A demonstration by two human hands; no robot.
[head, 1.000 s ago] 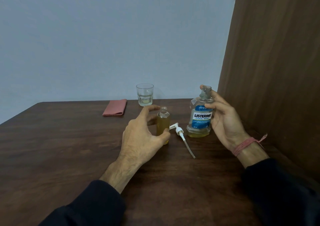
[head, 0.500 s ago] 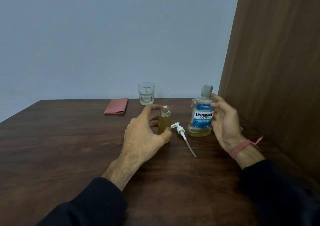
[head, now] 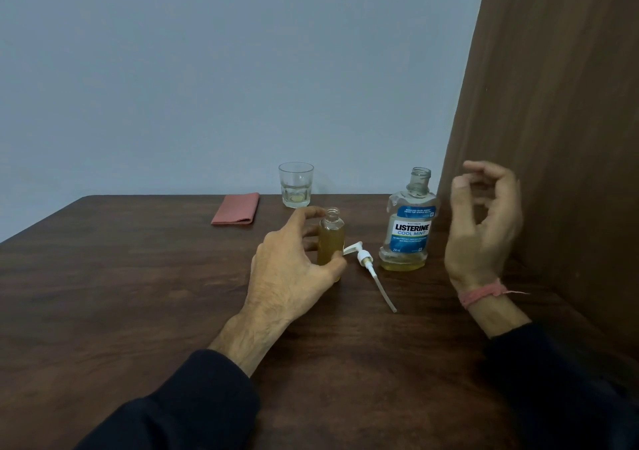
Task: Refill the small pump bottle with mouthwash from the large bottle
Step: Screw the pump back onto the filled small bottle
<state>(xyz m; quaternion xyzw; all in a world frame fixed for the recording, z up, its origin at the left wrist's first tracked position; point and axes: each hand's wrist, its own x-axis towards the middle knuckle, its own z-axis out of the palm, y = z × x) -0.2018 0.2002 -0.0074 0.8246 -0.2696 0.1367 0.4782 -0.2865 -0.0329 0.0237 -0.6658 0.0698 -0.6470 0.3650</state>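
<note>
Fingers (head: 313, 215) of the left hand (head: 288, 270) curl loosely around the small pump bottle (head: 331, 242), thumb touching its lower front, forefinger at its neck — a light hold on the upright, uncapped bottle. The right hand (head: 482, 238) hovers in the air, blurred, fingers half curled and holding nothing visible, just right of the large bottle (head: 408, 228). Two bottles stand on the tabletop (head: 138, 294), both open; one pump head (head: 371, 270) lies between them. Farther back — one glass (head: 296, 184) and one folded pink cloth (head: 236, 208).
</note>
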